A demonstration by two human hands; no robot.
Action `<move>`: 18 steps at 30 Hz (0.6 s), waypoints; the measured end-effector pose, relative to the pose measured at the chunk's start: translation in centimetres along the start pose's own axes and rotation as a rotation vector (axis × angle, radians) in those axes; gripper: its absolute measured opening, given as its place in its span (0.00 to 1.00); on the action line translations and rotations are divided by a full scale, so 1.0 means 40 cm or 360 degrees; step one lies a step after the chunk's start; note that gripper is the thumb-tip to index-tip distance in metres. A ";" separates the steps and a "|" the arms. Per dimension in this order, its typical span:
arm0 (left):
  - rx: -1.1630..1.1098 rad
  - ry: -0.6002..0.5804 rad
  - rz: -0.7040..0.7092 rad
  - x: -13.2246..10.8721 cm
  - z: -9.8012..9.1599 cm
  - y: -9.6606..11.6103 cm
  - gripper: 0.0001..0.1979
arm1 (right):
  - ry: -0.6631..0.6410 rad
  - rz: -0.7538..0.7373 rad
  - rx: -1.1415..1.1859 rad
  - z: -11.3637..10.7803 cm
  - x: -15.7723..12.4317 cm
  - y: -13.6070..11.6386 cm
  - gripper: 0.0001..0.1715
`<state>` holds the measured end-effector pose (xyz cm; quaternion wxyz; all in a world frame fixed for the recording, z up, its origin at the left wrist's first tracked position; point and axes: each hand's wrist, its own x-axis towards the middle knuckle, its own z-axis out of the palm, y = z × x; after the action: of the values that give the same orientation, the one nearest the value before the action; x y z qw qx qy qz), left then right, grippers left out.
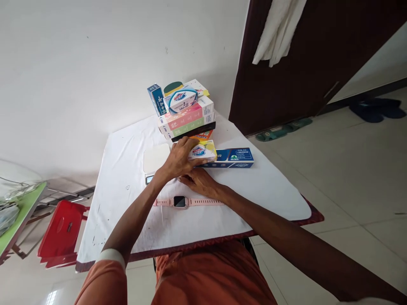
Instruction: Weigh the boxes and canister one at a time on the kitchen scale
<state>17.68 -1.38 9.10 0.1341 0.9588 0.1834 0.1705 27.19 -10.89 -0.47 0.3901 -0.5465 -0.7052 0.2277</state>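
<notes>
My left hand is closed on a yellow and white soap box, its fingers over the top and thumb along the near side. Under and to the right of that box lies a long blue toothpaste box. My right hand is just in front, its bent fingers pointing left, close below my left hand; what they hold, if anything, is hidden. Left of the hands sits a white digital scale, its display partly covered by my left wrist. Nearer to me, a pink-strapped smartwatch lies stretched out on the white tablecloth.
Behind the hands, pink and green boxes are stacked, with a white-blue soap box, a sponge and an upright blue box. A red folding chair stands left. Green slippers lie by the dark door.
</notes>
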 end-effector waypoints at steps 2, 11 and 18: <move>0.0043 -0.0073 -0.0004 0.016 0.015 -0.002 0.26 | -0.0038 0.0040 -0.0109 0.003 -0.003 -0.005 0.12; -0.0103 0.0287 0.0051 -0.039 -0.027 -0.034 0.28 | -0.0041 0.0016 -0.0105 0.001 -0.001 -0.013 0.14; 0.0025 0.0838 -0.0060 -0.024 -0.174 -0.072 0.17 | -0.0015 0.0012 0.0006 -0.013 -0.005 -0.027 0.16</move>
<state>13.35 2.16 14.22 0.0773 0.8789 0.2310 0.4101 26.99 -11.46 0.57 0.3868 -0.5473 -0.7046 0.2331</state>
